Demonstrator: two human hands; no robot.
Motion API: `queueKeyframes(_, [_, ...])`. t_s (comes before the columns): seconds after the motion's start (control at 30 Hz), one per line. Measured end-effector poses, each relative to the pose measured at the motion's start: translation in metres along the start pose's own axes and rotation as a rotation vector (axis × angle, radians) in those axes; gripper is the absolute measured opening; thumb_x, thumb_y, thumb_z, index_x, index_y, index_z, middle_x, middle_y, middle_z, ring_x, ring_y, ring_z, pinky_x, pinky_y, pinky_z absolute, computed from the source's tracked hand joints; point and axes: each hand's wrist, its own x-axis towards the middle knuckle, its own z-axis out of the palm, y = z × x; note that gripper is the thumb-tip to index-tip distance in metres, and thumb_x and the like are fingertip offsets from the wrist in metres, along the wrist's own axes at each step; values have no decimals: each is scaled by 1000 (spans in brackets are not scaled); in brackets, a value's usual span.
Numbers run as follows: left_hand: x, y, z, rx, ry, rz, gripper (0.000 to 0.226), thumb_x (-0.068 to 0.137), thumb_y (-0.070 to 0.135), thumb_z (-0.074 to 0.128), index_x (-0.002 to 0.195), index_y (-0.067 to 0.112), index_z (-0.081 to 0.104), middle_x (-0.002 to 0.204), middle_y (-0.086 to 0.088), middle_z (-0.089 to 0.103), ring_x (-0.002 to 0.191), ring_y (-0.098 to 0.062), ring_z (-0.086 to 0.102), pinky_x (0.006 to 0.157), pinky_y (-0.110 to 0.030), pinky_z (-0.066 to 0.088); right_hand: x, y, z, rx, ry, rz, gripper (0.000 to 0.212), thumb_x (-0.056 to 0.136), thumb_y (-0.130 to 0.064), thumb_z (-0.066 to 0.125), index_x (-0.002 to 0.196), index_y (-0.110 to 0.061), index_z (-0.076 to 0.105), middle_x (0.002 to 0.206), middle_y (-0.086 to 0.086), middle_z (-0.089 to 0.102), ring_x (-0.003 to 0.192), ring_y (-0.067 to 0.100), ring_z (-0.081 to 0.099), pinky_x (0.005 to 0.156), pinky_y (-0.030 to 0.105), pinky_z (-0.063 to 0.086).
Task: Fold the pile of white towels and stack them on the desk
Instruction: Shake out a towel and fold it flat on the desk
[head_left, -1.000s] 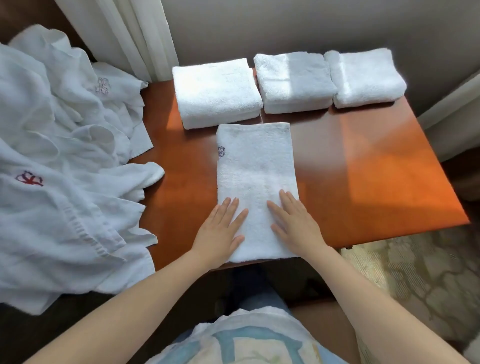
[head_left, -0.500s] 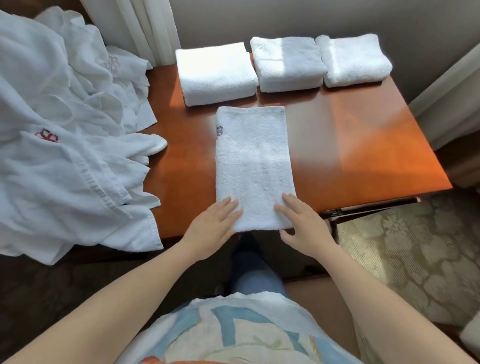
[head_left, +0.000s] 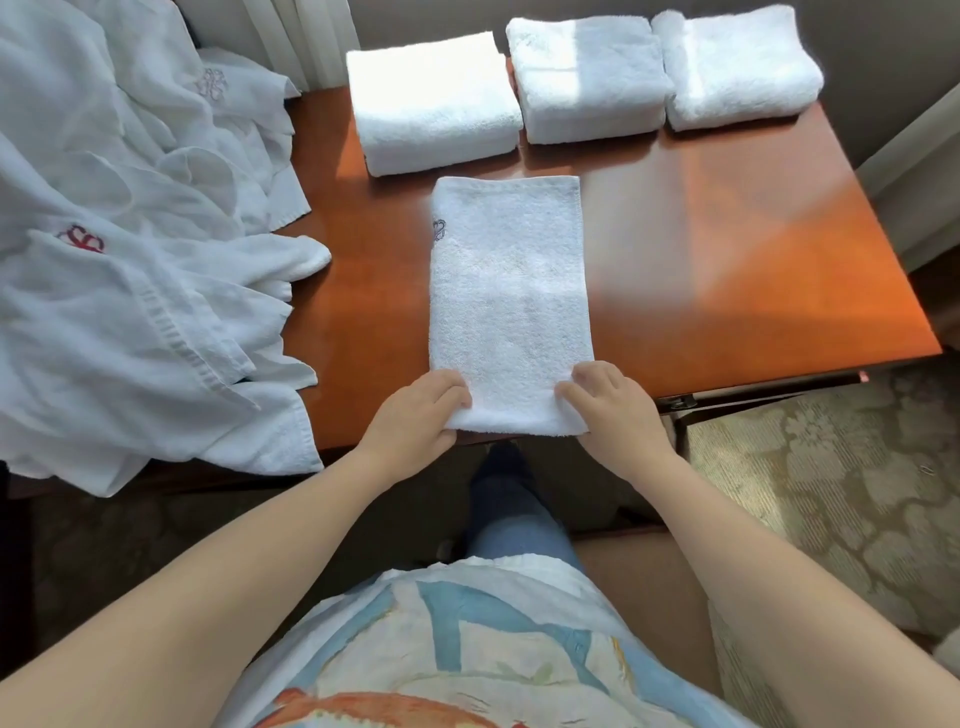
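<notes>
A white towel (head_left: 509, 291), folded into a long strip with a small embroidered mark, lies lengthwise on the wooden desk (head_left: 727, 270). My left hand (head_left: 415, 415) grips its near left corner and my right hand (head_left: 613, 405) grips its near right corner, fingers curled over the edge. Three folded white towels sit in a row at the desk's far edge: one on the left (head_left: 434, 104), one in the middle (head_left: 587, 78), one on the right (head_left: 737, 67). A pile of unfolded white towels (head_left: 119, 249) spreads over the desk's left side.
Curtains (head_left: 291, 36) hang behind the pile at the back left. A wall runs behind the desk. Patterned carpet (head_left: 831, 493) lies to the right of the desk's near corner. The desk's right half is bare wood in sunlight.
Both hands slid back from lying flat on the strip to its near end and now curl around the two near corners. The camera view has moved closer.
</notes>
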Motion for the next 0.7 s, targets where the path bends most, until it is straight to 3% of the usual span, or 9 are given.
queueKeyframes(0.1, [3,-6,-3,-35,-18,-56,31,86,13,65,117,13,63,131,-1,59,114,-22,59,80,-40,54,-2,2,-5,-8,3,-53,57,47,16,71,100,-4,69,111,21,64,100,43,62,50,38,49])
queueKeyframes(0.23, [9,-11,-6,-135,-10,-195,27,93,25,60,120,24,59,112,5,67,93,-20,64,76,-40,55,-2,2,-9,75,2,-10,53,53,17,71,101,-5,72,112,18,66,101,41,64,50,39,51])
queueKeyframes(0.37, [18,-19,-16,-189,-44,-254,22,96,34,55,118,31,52,95,6,67,75,-12,62,67,-35,55,7,4,-18,283,-33,226,36,82,-3,65,115,-16,73,122,0,68,117,25,59,78,37,54])
queueKeyframes(0.47, [27,-22,-29,-225,39,-296,25,96,38,55,119,33,47,89,5,67,69,-11,61,64,-34,57,23,6,-35,499,-85,455,25,80,-17,62,98,-29,73,92,-10,73,90,18,65,68,32,49])
queueKeyframes(0.53, [36,-21,-40,-300,150,-346,28,94,42,56,119,34,47,85,6,66,69,-11,61,61,-31,56,35,5,-50,673,-15,562,16,71,-25,60,82,-31,70,75,-9,69,72,14,62,60,28,45])
queueKeyframes(0.63, [52,-21,-60,-484,302,-427,32,85,53,52,113,38,48,90,17,62,79,-9,62,60,-22,50,53,2,-71,887,124,636,18,63,-32,58,75,-39,70,70,-12,67,62,0,56,56,15,43])
queueKeyframes(0.7, [63,-22,-71,-564,374,-466,31,83,52,54,110,38,50,94,22,60,85,-5,60,66,-27,53,67,1,-82,986,194,678,18,67,-29,60,77,-39,72,78,-5,71,67,0,58,62,17,46])
